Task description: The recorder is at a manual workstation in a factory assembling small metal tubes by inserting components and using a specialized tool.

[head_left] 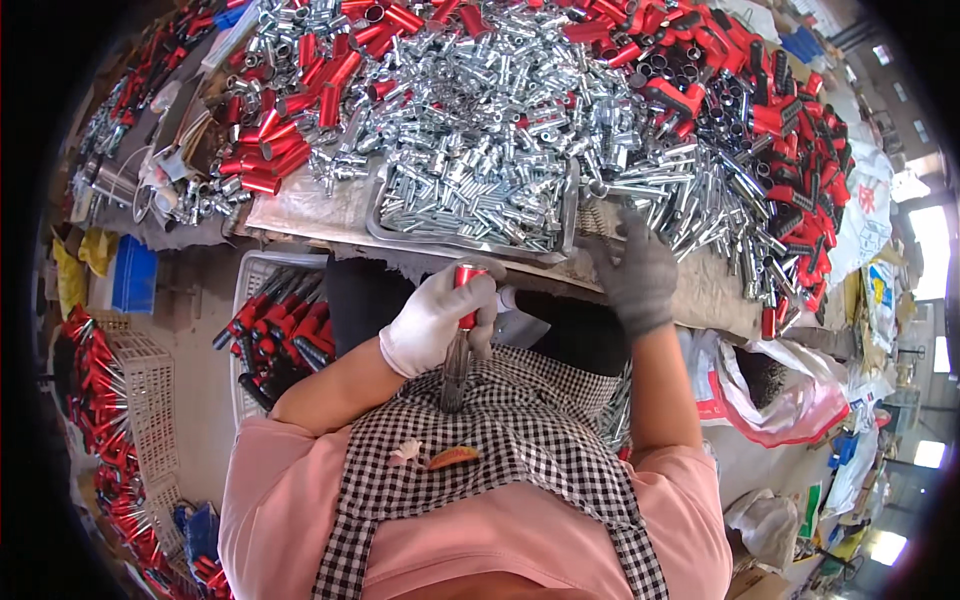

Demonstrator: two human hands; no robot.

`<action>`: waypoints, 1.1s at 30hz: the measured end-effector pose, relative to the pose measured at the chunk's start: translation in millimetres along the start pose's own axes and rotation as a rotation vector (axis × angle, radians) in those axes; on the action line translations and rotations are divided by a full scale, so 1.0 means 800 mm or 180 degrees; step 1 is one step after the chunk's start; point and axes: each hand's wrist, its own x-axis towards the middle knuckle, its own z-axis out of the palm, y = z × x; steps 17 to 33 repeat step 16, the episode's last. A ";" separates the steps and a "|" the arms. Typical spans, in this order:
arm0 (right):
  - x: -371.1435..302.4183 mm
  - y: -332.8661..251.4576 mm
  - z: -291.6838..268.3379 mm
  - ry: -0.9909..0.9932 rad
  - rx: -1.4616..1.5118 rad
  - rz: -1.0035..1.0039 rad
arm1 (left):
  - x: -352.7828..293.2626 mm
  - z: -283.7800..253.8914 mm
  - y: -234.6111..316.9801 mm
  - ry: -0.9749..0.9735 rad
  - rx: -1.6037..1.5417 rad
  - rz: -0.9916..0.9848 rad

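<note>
My left hand (440,315), in a white glove, is closed around a red-and-black tool handle (455,375). The handle stands roughly upright in front of my checked apron, with its red end (467,285) showing between the fingers and its dark grip hanging below. My right hand (640,280), in a dark grey glove, reaches over the table's front edge with thumb and fingers apart. Beside its fingertips lies a small pile of brass-coloured pieces (600,218). Left of that hand is a metal tray (480,243) of thin silver pins.
Loose silver metal parts (480,90) are heaped behind the tray. Red tubes (285,150) lie to the left, and red-and-black handles (800,170) pile up at right. A white crate (243,300) of similar handles stands below the table, left; an open sack (790,425) sits at right.
</note>
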 end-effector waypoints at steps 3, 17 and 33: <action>0.027 0.042 0.039 -0.0104 -0.0374 -0.0394 | -0.005 0.006 -0.010 -0.0190 0.0104 -0.0188; 0.041 -0.010 -0.072 -0.1027 0.2072 -0.1631 | 0.011 0.001 0.025 -0.0119 0.3652 0.1172; 0.041 -0.010 -0.072 -0.1027 0.2072 -0.1631 | 0.011 0.001 0.025 -0.0119 0.3652 0.1172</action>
